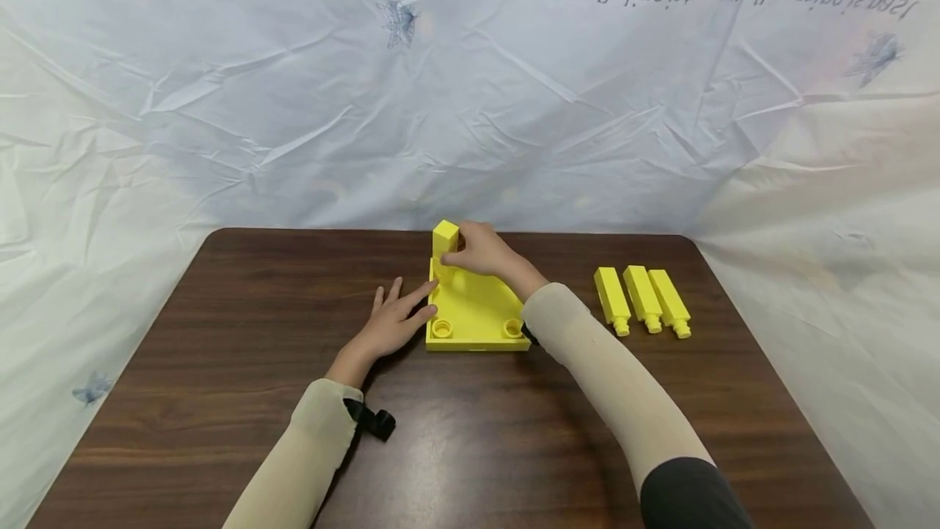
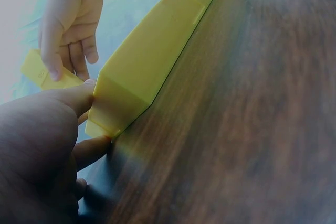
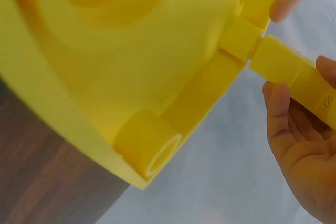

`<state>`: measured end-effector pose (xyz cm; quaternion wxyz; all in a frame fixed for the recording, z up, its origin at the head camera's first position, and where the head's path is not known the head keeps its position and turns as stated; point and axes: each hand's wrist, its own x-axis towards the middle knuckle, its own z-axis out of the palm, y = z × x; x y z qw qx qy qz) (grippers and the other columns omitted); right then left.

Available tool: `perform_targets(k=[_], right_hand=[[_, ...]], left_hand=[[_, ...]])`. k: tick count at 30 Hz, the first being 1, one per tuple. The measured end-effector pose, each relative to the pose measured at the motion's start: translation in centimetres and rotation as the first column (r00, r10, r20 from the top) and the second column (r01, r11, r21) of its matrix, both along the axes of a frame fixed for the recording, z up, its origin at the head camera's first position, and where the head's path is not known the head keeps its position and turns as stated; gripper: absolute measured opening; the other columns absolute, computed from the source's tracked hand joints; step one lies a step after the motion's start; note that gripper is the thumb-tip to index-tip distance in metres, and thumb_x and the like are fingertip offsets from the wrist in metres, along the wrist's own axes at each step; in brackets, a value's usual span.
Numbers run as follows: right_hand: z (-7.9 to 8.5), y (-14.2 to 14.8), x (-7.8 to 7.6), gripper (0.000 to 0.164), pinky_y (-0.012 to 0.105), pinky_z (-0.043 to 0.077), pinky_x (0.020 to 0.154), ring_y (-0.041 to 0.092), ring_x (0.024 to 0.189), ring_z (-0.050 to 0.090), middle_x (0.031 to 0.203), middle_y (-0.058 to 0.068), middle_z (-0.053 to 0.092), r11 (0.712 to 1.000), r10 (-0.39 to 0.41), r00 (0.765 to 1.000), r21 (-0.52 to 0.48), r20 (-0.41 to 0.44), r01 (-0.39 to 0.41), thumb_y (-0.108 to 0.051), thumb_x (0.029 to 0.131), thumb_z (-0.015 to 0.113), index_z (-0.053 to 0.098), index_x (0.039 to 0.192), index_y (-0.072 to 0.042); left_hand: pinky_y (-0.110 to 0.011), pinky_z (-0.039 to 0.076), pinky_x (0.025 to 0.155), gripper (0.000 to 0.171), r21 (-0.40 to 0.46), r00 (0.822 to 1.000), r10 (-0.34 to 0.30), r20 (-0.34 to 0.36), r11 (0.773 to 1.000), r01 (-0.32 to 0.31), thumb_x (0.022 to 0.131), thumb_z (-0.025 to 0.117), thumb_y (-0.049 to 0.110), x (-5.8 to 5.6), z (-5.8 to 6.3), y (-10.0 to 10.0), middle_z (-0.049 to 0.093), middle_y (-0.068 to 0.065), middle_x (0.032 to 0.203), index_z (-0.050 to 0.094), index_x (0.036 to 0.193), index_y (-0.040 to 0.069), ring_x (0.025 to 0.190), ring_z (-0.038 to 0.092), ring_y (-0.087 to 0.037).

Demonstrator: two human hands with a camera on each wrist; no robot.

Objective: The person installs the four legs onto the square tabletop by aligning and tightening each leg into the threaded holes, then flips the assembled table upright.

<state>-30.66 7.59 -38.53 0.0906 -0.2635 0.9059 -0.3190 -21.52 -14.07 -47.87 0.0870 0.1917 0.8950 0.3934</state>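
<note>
A square yellow board with a raised rim lies on the table, ring-shaped sockets showing at its near corners. My right hand grips a square yellow leg that stands upright at the board's far left corner. In the right wrist view, the leg's narrow end meets a socket, and a thin neck shows between them. My left hand is spread beside the board's left side, its fingertips touching the edge. The left wrist view shows those fingertips against the board's side wall.
Three more yellow legs with stepped ends lie side by side on the right part of the dark wood table. A whitish printed sheet hangs behind the table and along its sides.
</note>
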Motion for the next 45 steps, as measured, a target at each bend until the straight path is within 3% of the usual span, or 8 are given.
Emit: perform_targets(k=[6,11,20,26,35,37,42,45], right_hand=[[0.33,-0.33,-0.16,0.029,0.034,0.05,0.072,0.021,0.081,0.061,0.098,0.006,0.066,0.999,0.047,0.999,0.015,0.006,-0.047,-0.023,0.101,0.074,0.062,0.126,-0.012],[0.13,-0.3,-0.08,0.039,0.036,0.052,0.074,0.023,0.086,0.062,0.105,0.008,0.065,1.0,0.025,0.998,-0.015,0.05,-0.024,-0.024,0.102,0.073,0.056,0.133,-0.01],[0.16,-0.42,0.11,0.036,0.036,0.051,0.073,0.025,0.084,0.06,0.101,0.01,0.064,0.999,-0.001,0.998,-0.046,0.062,0.004,-0.03,0.101,0.075,0.056,0.125,-0.011],[0.37,-0.55,0.11,0.068,0.043,0.054,0.086,0.028,0.1,0.064,0.114,0.011,0.066,0.997,-0.075,0.996,0.013,0.05,0.075,-0.04,0.098,0.078,0.052,0.148,-0.003],[0.69,-0.5,-0.01,0.077,0.046,0.055,0.093,0.028,0.111,0.063,0.127,0.013,0.064,0.993,-0.112,0.992,0.046,0.062,0.109,-0.042,0.098,0.077,0.046,0.156,-0.002],[0.7,-0.55,0.01,0.073,0.045,0.055,0.09,0.029,0.108,0.063,0.125,0.013,0.064,0.993,-0.112,0.992,0.041,0.064,0.11,-0.041,0.098,0.077,0.049,0.153,-0.002],[0.76,-0.71,0.09,0.045,0.04,0.052,0.073,0.026,0.085,0.061,0.101,0.011,0.065,0.995,-0.092,0.993,0.038,0.068,0.089,-0.037,0.098,0.077,0.063,0.126,-0.005],[0.75,-0.7,0.15,0.041,0.036,0.051,0.069,0.023,0.079,0.06,0.096,0.008,0.065,0.996,-0.083,0.993,0.037,0.082,0.08,-0.036,0.099,0.076,0.064,0.123,-0.006]], left_hand=[[-0.065,-0.017,0.122,0.062,-0.002,1.0,0.0,-0.005,1.0,0.0,0.113,0.044,0.049,-0.11,0.05,-0.04,0.035,-0.014,0.168,0.032,0.168,0.023,0.161,-0.008,-0.044],[-0.065,-0.017,0.122,0.062,-0.003,1.0,-0.004,0.002,1.0,0.004,0.113,0.044,0.048,-0.12,0.15,-0.07,0.035,-0.015,0.168,0.033,0.168,0.023,0.161,-0.008,-0.044],[-0.066,-0.017,0.122,0.061,-0.007,1.0,-0.004,-0.001,1.0,0.004,0.114,0.044,0.048,-0.13,0.07,-0.12,0.035,-0.015,0.168,0.033,0.168,0.023,0.161,-0.008,-0.045],[-0.066,-0.018,0.121,0.062,-0.008,1.0,-0.006,0.006,1.0,0.006,0.114,0.043,0.049,-0.1,0.02,-0.08,0.035,-0.015,0.168,0.032,0.169,0.023,0.16,-0.009,-0.045],[-0.066,-0.018,0.122,0.062,-0.013,1.0,-0.003,0.004,1.0,0.003,0.113,0.043,0.05,-0.13,0.02,-0.02,0.034,-0.015,0.169,0.031,0.169,0.023,0.16,-0.009,-0.045],[-0.066,-0.018,0.122,0.062,-0.012,1.0,-0.003,0.004,1.0,0.003,0.114,0.043,0.049,-0.11,0.05,-0.03,0.034,-0.015,0.169,0.031,0.169,0.023,0.16,-0.009,-0.045],[-0.066,-0.018,0.122,0.063,-0.011,1.0,-0.004,0.003,1.0,0.004,0.114,0.043,0.049,-0.05,-0.07,-0.02,0.033,-0.015,0.169,0.031,0.169,0.023,0.16,-0.009,-0.044],[-0.066,-0.018,0.121,0.063,-0.01,1.0,-0.005,0.002,1.0,0.005,0.114,0.043,0.05,-0.05,-0.18,0.0,0.033,-0.016,0.169,0.031,0.169,0.022,0.16,-0.009,-0.045]])
